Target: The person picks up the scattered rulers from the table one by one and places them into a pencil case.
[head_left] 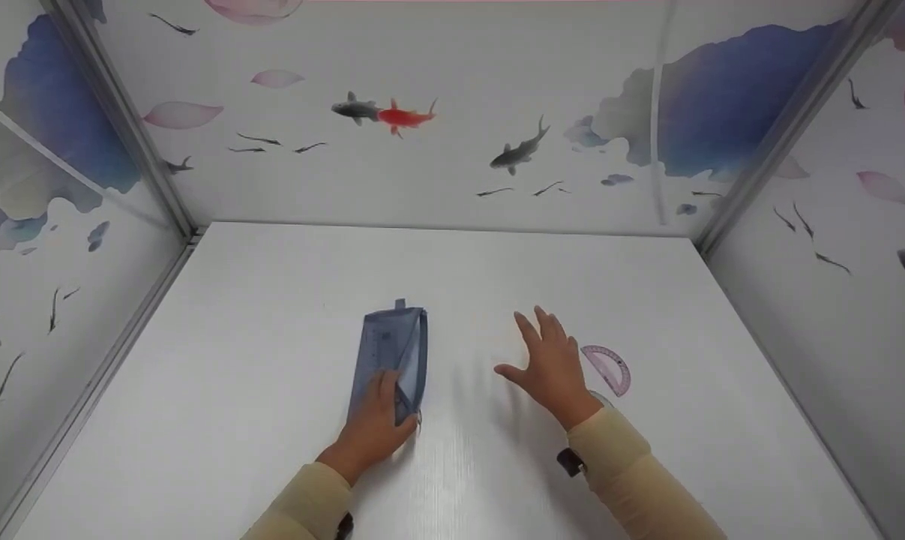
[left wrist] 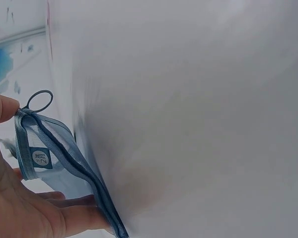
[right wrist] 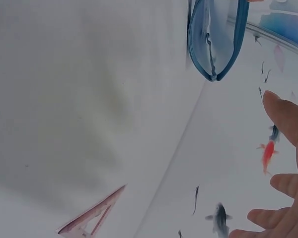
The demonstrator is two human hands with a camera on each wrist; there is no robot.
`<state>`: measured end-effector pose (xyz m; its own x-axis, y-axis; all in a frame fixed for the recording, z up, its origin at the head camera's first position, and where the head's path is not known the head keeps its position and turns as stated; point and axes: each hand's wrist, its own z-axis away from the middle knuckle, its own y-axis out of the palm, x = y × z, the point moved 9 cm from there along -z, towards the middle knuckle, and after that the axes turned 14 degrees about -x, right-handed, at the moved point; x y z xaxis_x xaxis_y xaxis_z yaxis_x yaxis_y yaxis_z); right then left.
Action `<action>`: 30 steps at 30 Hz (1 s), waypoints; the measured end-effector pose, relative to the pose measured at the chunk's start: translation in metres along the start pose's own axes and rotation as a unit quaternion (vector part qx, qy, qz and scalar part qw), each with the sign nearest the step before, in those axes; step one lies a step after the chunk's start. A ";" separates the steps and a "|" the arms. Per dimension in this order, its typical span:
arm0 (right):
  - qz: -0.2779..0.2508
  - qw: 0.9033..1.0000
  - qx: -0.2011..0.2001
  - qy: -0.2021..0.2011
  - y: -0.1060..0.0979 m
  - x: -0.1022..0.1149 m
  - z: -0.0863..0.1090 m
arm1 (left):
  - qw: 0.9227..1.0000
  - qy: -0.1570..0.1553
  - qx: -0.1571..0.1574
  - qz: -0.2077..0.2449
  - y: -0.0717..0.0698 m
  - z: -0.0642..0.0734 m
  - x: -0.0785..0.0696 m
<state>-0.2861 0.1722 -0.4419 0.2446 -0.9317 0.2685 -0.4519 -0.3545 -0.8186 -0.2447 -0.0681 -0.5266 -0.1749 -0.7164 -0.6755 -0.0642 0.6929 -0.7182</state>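
Observation:
A blue mesh zip pouch (head_left: 381,341) lies lengthwise on the white table, left of centre. My left hand (head_left: 377,427) holds its near end, thumb on one side and fingers on the other. In the left wrist view, the pouch (left wrist: 72,184) has its zipped mouth spread apart, with a small label and a dark loop at its end. The right wrist view shows the pouch's gaping far end (right wrist: 241,34). To the right, my right hand (head_left: 557,371) hovers with fingers spread and holds nothing. A pink protractor (head_left: 624,366) lies just beyond that hand.
Partly hidden beneath the right wrist is a clear curved item (head_left: 602,399). A pink straight-edged piece (right wrist: 92,215), cut off below, appears in the right wrist view. Printed panels (head_left: 452,172) with fish and petals wall the table (head_left: 272,285) at the back and both sides.

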 end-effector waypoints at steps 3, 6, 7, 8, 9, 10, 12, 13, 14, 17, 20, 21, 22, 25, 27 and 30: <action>-0.010 1.000 -0.006 0.007 -0.004 -0.007 0.003 | 1.000 -0.001 0.001 0.001 0.001 0.000 0.001; -0.022 1.000 -0.005 0.021 -0.008 -0.015 0.005 | 1.000 0.001 0.000 0.000 0.001 0.000 0.001; -0.025 0.999 0.000 0.027 -0.009 -0.018 0.006 | 1.000 0.002 -0.001 0.000 0.001 0.001 0.001; -0.029 0.999 0.004 0.034 -0.009 -0.020 0.006 | 1.000 0.002 -0.001 -0.001 0.001 0.001 0.001; -0.032 0.999 0.007 0.039 -0.010 -0.023 0.007 | 1.000 0.000 -0.001 -0.003 0.001 0.001 0.001; -0.034 0.998 0.008 0.044 -0.011 -0.026 0.008 | 1.000 0.001 -0.001 -0.005 0.001 0.001 0.001; -0.033 0.998 0.013 0.053 -0.011 -0.032 0.009 | 1.000 0.000 -0.002 -0.007 0.001 0.001 0.001; -0.031 0.998 0.014 0.055 -0.012 -0.035 0.010 | 1.000 -0.001 -0.003 -0.009 0.001 0.001 0.002; -0.030 0.998 0.012 0.057 -0.012 -0.038 0.010 | 1.000 0.000 -0.003 -0.010 0.001 0.001 0.002; -0.025 0.998 0.011 0.062 -0.013 -0.044 0.013 | 1.000 0.002 -0.003 -0.012 0.002 0.001 0.002; -0.024 0.997 0.013 0.070 -0.013 -0.051 0.016 | 1.000 0.006 -0.003 -0.011 0.001 0.001 0.001; -0.025 0.997 0.014 0.073 -0.013 -0.053 0.017 | 1.000 0.008 -0.003 -0.013 0.001 0.001 0.001; -0.024 0.997 0.014 0.075 -0.014 -0.055 0.018 | 1.000 0.008 -0.003 -0.014 0.001 0.001 0.001; -0.021 0.996 0.012 0.081 -0.016 -0.061 0.021 | 1.000 0.009 -0.004 -0.016 0.001 0.000 0.000; -0.020 0.996 0.010 0.083 -0.017 -0.064 0.023 | 1.000 0.008 -0.004 -0.017 0.001 0.000 0.001; -0.023 0.995 0.016 0.092 -0.017 -0.070 0.026 | 1.000 0.007 -0.004 -0.020 0.001 0.000 0.001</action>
<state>-0.2736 0.2458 -0.4600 0.1014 -0.9145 0.3917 -0.4154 -0.3967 -0.8186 -0.2451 -0.0682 -0.5275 -0.1863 -0.7417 -0.6443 -0.0801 0.6651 -0.7425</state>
